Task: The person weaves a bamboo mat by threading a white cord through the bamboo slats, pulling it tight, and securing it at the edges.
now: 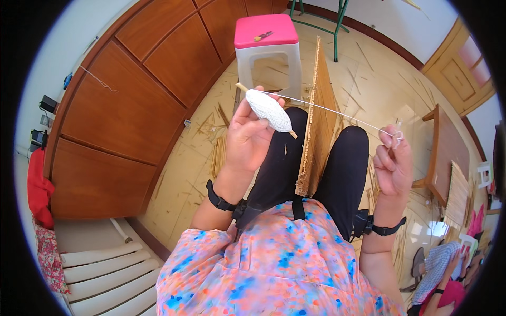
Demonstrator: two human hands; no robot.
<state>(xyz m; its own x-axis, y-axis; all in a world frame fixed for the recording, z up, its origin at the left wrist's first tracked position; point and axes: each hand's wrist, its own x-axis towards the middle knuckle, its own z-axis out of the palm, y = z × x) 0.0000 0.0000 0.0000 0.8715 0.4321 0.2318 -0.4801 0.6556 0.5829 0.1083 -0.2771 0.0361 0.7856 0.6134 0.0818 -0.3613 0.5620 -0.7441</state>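
Note:
My left hand (251, 129) is closed around a spindle of white string (269, 110), wound thick on a thin stick whose ends poke out. From the spindle a taut white string (337, 112) runs across to my right hand (392, 160), whose fingers pinch its far end, with a small loop by the fingertips. Between my knees a panel of thin straw-coloured sticks (322, 105) stands on edge, passing under the string. Whether the string touches the panel I cannot tell.
A pink-topped stool (266, 30) with a small tool (263, 36) on it stands ahead. Loose sticks litter the tiled floor (182, 174). Wooden cabinets (113, 95) line the left, above a white radiator (108, 263). To the right are a wooden table (448, 152) and another seated person (440, 284).

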